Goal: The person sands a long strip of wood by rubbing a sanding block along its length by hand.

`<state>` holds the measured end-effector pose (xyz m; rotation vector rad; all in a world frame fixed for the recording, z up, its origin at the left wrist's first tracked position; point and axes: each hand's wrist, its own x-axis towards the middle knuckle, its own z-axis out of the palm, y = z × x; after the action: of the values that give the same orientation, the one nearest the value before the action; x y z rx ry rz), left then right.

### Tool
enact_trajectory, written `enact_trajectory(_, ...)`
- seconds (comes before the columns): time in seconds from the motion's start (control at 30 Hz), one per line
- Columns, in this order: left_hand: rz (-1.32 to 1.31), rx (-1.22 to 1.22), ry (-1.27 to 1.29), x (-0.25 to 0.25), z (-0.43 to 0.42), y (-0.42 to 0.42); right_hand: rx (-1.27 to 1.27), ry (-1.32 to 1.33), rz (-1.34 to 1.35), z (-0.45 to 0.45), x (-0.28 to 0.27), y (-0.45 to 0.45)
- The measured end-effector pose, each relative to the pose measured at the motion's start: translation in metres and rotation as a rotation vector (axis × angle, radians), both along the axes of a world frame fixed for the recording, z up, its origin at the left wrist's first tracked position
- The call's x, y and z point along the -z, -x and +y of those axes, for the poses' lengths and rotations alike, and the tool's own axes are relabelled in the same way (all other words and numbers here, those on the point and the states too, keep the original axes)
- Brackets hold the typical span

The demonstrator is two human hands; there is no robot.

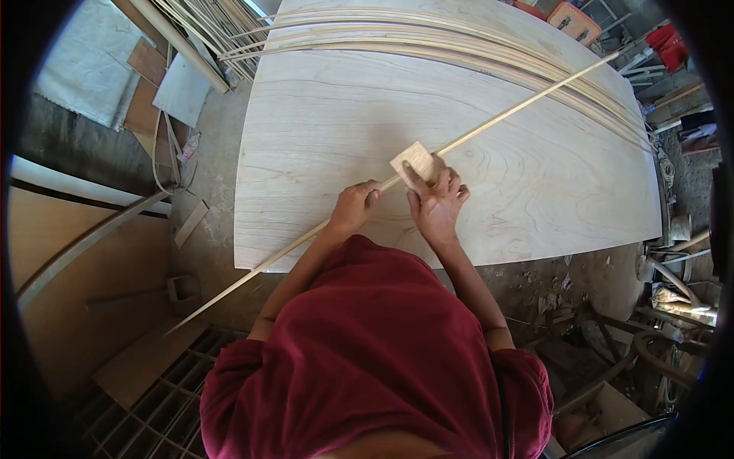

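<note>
A long, thin wooden strip [527, 105] runs diagonally across my view, from low on the left to the far right, over a pale plywood sheet [313, 115]. My left hand [354, 208] is closed around the strip near its middle. Just right of it, my right hand [439, 210] holds a small square wooden block [414, 162], with the index finger lying along its top. The block sits over the strip and covers a short length of it; its underside is hidden. The strip's lower end sticks out past the near edge of the sheet.
Several more thin strips [428, 38] lie along the far side of the plywood. Further strips [206, 30] are bundled at the upper left. A curved metal piece [92, 237] and a plywood panel [84, 283] stand left. Clutter and pipes fill the right, with a red chair [573, 23] behind.
</note>
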<state>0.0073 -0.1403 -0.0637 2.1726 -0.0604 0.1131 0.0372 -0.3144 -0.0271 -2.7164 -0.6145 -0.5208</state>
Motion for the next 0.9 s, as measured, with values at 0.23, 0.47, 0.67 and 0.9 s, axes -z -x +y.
enact_trajectory(0.23, -0.065, -0.008, 0.111, -0.014, 0.001, -0.005, 0.211, -0.106, -0.244, -0.01, -0.044, -0.047)
enact_trajectory(0.47, 0.032, -0.078, 0.173, -0.036, 0.0, -0.003, -0.115, -0.095, -0.077, 0.008, -0.024, 0.002)
enact_trajectory(0.67, 0.029, -0.028, 0.056, -0.039, 0.003, -0.007, 0.034, -0.157, -0.225, 0.0, -0.047, -0.019)
enact_trajectory(0.9, -0.204, -0.089, 0.034, -0.035, 0.003, -0.008, 0.076, -0.103, -0.152, 0.019, -0.054, 0.003)
